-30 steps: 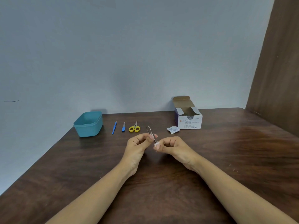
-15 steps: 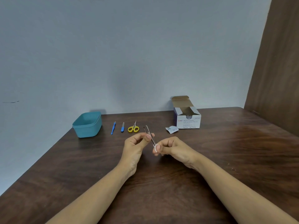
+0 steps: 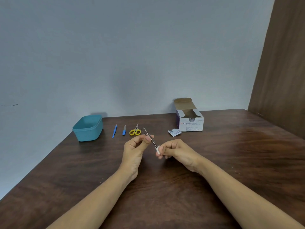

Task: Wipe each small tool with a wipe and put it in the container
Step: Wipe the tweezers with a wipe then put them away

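Left hand (image 3: 137, 146) pinches tweezers (image 3: 149, 135) mid-shaft, above the counter (image 3: 231, 162); right hand (image 3: 175, 150) pinches white wipe (image 3: 158, 149) around their near end. Risks: thin metal likely slips from the fingertip pinch if the wipe drags hard, or wipe slides off the end. Container (image 3: 87, 129) sits well apart at back, so a drop on the carry is possible; scissors (image 3: 135, 131) and 2 blue tools (image 3: 114, 131) lie beside it

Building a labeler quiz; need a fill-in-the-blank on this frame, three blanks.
1. The left hand pinches the metal tweezers, and the right hand holds a ____ wipe on their lower end.
2. The scissors have ____ handles.
3. The alcohol swab box stands with its lid ____.
Missing: white; yellow; open.
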Demonstrator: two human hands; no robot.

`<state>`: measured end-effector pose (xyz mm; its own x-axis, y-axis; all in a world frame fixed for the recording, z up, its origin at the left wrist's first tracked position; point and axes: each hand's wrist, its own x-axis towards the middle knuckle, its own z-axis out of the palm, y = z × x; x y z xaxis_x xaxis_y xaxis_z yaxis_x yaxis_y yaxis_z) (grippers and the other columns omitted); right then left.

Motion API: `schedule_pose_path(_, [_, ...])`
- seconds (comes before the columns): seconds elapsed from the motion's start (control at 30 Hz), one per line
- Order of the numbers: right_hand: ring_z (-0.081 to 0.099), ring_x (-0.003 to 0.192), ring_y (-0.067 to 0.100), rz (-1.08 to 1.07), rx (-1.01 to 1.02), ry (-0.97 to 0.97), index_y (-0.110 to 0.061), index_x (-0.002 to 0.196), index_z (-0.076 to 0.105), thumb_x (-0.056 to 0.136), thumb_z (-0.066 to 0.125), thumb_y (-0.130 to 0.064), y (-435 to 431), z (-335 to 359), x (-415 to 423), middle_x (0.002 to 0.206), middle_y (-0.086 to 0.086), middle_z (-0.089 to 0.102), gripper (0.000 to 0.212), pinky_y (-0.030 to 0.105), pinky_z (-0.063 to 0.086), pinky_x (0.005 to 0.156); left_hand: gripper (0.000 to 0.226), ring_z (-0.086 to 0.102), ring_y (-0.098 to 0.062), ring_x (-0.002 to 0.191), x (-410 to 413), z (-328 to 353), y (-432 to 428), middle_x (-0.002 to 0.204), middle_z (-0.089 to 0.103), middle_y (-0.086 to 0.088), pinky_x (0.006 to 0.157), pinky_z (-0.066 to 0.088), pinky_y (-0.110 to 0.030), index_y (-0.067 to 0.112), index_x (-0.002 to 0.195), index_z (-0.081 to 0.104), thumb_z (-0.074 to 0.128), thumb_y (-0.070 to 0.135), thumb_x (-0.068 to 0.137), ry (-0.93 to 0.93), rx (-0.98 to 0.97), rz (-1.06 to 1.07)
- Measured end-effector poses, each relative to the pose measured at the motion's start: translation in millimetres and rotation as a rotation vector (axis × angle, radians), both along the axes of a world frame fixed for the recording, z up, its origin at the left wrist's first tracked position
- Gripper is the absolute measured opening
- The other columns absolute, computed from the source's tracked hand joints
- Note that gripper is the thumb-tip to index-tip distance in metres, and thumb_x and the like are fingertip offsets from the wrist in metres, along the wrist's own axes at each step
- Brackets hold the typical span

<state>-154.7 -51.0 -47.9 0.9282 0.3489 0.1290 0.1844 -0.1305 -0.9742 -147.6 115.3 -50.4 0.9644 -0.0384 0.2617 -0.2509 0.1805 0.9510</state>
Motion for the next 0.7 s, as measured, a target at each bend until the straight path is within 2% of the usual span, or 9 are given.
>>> schedule_pose_path(0.17, [0.064,0.074,0.0,0.016,0.044,-0.002,-0.005,0.085,0.07,0.088,0.064,-0.009,0,1,-1,0.075,-0.006,0.071,0.008,0.01,0.044,0.069,0.023,0.064,0.006,0.087,0,0,1,0.092,0.074,0.009,0.085,0.043,-0.021,0.017,0.087,0.072,0.068,0.032,0.071,0.002,-0.019,0.01])
schedule_pose_path(0.27, [0.064,0.074,0.001,-0.022,0.093,-0.007,-0.006,0.082,0.072,0.081,0.07,-0.003,0,-2,1,0.075,-0.005,0.073,0.004,0.012,0.046,0.073,0.024,0.063,0.009,0.083,0,0,1,0.091,0.074,0.009,0.081,0.042,-0.02,0.016,0.087,0.072,0.068,0.032,0.07,-0.005,-0.022,0.013])
schedule_pose_path(0.37, [0.064,0.073,0.002,-0.081,0.102,-0.022,-0.009,0.079,0.074,0.077,0.075,-0.007,4,-4,1,0.075,-0.002,0.073,0.003,0.013,0.047,0.072,0.024,0.062,0.011,0.079,1,0,1,0.091,0.073,0.009,0.08,0.042,-0.02,0.015,0.087,0.072,0.067,0.032,0.071,-0.012,-0.026,0.018])
schedule_pose_path(0.47, [0.064,0.076,0.009,-0.15,0.079,-0.103,-0.007,0.082,0.076,0.079,0.075,-0.016,7,-9,1,0.079,0.007,0.073,0.01,0.02,0.051,0.077,0.024,0.062,0.011,0.081,2,-2,1,0.09,0.074,0.009,0.083,0.042,-0.021,0.016,0.087,0.073,0.067,0.034,0.071,-0.012,-0.025,0.029])
schedule_pose_path(0.57, [0.068,0.078,0.02,-0.221,0.045,-0.214,-0.007,0.082,0.076,0.083,0.072,-0.019,11,-14,1,0.085,0.015,0.073,0.013,0.034,0.055,0.083,0.018,0.061,0.011,0.08,5,-3,1,0.087,0.073,0.01,0.081,0.042,-0.019,0.014,0.086,0.073,0.067,0.029,0.076,-0.009,-0.027,0.038])
schedule_pose_path(0.63, [0.067,0.075,0.027,-0.278,-0.067,-0.306,-0.012,0.082,0.075,0.085,0.071,-0.025,13,-17,1,0.081,0.011,0.073,0.015,0.037,0.054,0.076,0.011,0.062,0.011,0.08,6,-4,1,0.086,0.074,0.01,0.082,0.042,-0.019,0.014,0.086,0.073,0.067,0.022,0.081,0.002,-0.021,0.051])
schedule_pose_path(0.7, [0.057,0.061,0.015,-0.319,-0.16,-0.372,-0.013,0.081,0.074,0.086,0.07,-0.027,15,-17,-1,0.075,0.011,0.07,0.016,0.027,0.047,0.062,0.008,0.063,0.01,0.086,7,-5,1,0.086,0.074,0.01,0.086,0.042,-0.02,0.015,0.086,0.074,0.068,0.02,0.083,0.01,-0.011,0.057])
